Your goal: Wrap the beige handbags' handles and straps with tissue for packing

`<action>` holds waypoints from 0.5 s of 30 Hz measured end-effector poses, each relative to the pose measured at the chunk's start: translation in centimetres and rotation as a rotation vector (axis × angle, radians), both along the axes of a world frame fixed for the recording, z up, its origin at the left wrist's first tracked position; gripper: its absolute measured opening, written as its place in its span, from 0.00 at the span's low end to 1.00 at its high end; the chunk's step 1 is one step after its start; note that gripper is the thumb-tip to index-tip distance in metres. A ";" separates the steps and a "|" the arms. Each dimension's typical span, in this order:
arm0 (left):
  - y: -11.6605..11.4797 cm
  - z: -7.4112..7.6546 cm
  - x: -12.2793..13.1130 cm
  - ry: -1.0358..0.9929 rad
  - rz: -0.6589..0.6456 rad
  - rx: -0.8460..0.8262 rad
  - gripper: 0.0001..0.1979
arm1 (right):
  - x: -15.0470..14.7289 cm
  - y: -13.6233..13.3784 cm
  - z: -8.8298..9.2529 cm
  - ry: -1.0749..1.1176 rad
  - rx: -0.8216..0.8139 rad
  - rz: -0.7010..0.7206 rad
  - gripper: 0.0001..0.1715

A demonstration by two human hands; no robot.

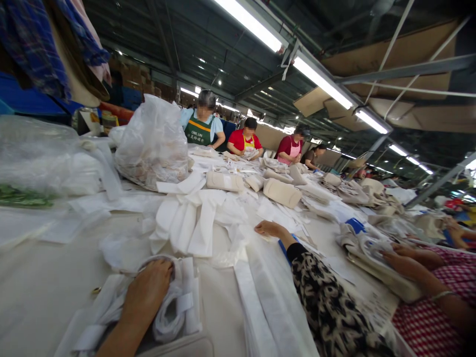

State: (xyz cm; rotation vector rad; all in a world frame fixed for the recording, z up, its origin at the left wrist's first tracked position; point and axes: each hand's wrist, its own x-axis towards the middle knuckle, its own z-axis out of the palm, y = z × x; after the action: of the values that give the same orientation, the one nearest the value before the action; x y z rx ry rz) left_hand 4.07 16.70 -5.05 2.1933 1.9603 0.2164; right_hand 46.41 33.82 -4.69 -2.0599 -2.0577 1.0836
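My left hand [148,285] lies at the lower left with its fingers curled over a white-wrapped strap [176,280]. Beneath it is a beige bag [186,345], cut off by the bottom edge, with a coiled white-wrapped piece [169,320] beside the hand. Further forward, my right hand [270,229] reaches out from a black and cream patterned sleeve. Its fingers are together at the top edge of long translucent plastic bags [264,277], which spread toward me. Its fingertips are small and partly hidden. White paper strips [186,223] lie left of it.
Several beige bags [282,192] and papers cover the table's far side. A large filled plastic sack [152,144] stands at the left. A co-worker's hands [405,258] handle a beige bag at the right; several people work across the table. Blue items [356,225] lie nearby.
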 end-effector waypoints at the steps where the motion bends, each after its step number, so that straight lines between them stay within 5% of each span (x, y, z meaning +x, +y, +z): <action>1: 0.0 0.0 0.0 0.004 -0.001 -0.003 0.14 | -0.1 0.1 0.0 -0.006 -0.010 0.001 0.15; 15: 0.4 -1.0 -0.3 -0.024 -0.031 0.045 0.14 | -0.3 -0.6 1.4 -0.035 0.055 -0.003 0.13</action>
State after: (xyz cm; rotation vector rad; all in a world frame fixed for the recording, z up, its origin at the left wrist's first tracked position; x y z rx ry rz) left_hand 3.75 17.08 -6.10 2.2364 1.9253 0.2836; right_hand 46.12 33.22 -3.27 -2.0695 -2.0754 0.9856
